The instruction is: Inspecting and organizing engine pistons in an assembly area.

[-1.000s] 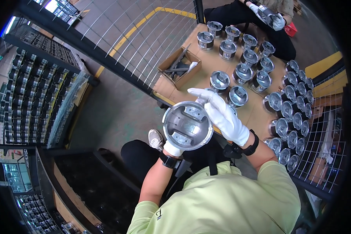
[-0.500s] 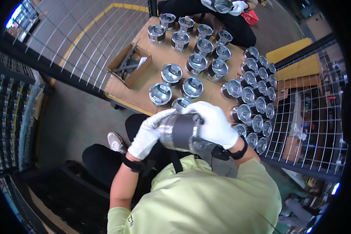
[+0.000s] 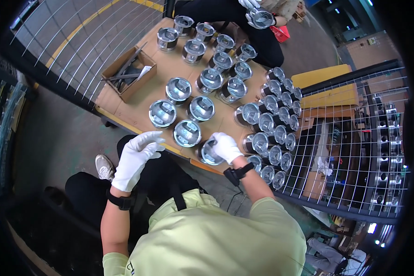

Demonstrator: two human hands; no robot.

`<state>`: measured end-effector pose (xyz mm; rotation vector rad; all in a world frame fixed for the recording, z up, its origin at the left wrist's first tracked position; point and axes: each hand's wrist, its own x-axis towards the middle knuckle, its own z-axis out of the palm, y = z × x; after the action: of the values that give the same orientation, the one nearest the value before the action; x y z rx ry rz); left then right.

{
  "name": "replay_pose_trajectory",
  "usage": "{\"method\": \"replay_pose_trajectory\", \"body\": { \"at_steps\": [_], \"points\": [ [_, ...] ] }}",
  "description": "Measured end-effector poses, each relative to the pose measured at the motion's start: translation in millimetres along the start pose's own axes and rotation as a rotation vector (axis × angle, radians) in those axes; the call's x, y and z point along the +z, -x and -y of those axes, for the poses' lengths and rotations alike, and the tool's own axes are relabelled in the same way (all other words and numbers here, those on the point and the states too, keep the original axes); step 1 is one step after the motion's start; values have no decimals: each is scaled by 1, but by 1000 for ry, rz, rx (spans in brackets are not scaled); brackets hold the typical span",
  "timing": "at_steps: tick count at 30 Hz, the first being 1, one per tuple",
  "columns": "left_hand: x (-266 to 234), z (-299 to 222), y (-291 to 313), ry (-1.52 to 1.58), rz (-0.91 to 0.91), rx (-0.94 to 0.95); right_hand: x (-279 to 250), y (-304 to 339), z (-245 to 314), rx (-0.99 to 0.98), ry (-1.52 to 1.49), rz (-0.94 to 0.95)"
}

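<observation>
At the table's near edge my gloved right hand (image 3: 227, 147) grips the right side of a metal piston (image 3: 209, 153); whether that piston rests fully on the cardboard cannot be made out. My gloved left hand (image 3: 138, 156) hangs just off the table edge, holding nothing, its fingers slightly bent and apart. Closest to the held piston stands another silver piston (image 3: 187, 134) with its crown up. Two more, a left piston (image 3: 163, 114) and a right piston (image 3: 201, 109), stand behind it. Each has a dark band round its side.
Several pistons (image 3: 266, 123) are packed closely along the table's right side. An open cardboard box (image 3: 132, 83) with dark tools sits at the left edge. Wire mesh panels (image 3: 345, 161) flank the table. Across it, a co-worker's gloved hand (image 3: 249, 3) holds another piston (image 3: 262, 19).
The piston held in both hands before my body has moved forward to the table edge, now in my right hand only. My left hand has let go and drawn left. The view has shifted.
</observation>
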<state>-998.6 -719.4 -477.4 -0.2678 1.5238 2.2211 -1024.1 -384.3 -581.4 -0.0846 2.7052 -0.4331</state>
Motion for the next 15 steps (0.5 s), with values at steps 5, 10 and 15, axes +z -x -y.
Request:
{"method": "replay_pose_trajectory", "body": {
  "at_steps": [5, 10, 15],
  "points": [
    [0, -1, -4, -42, -12, 0, 8, -10, -5, 42, -205, 141],
    [0, -1, -3, -50, 4, 16, -41, -34, -75, 164, -499, -132],
    [1, -5, 1, -38, 9, 32, -57, -112, -171, 386, -470, -248]
  ]
}}
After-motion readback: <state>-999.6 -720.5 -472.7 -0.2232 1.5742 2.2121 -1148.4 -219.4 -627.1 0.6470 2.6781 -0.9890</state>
